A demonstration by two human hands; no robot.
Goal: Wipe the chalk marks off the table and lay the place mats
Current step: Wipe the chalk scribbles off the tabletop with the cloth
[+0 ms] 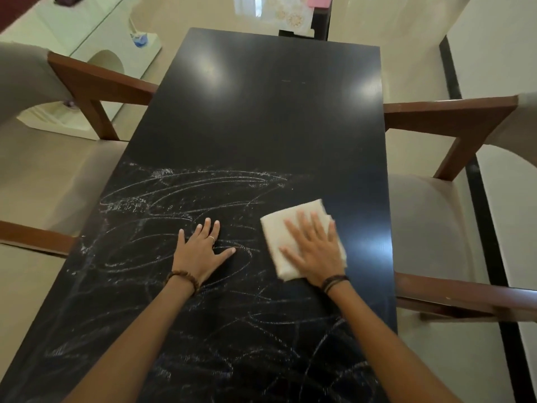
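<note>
A long black table runs away from me. White chalk marks loop over its near half, thickest at the left and in front of me. My right hand lies flat with straight fingers on a folded white cloth, pressing it onto the table right of the middle. The strip of table right of the cloth shows no chalk. My left hand rests flat on the chalked surface, fingers spread, holding nothing. The far half of the table is glossy and unmarked. No place mats are in view.
Wooden-framed chairs with beige seats flank the table, one on the left and one on the right, their arms reaching the table edges. A white cabinet stands far left. A dark stand sits past the far end.
</note>
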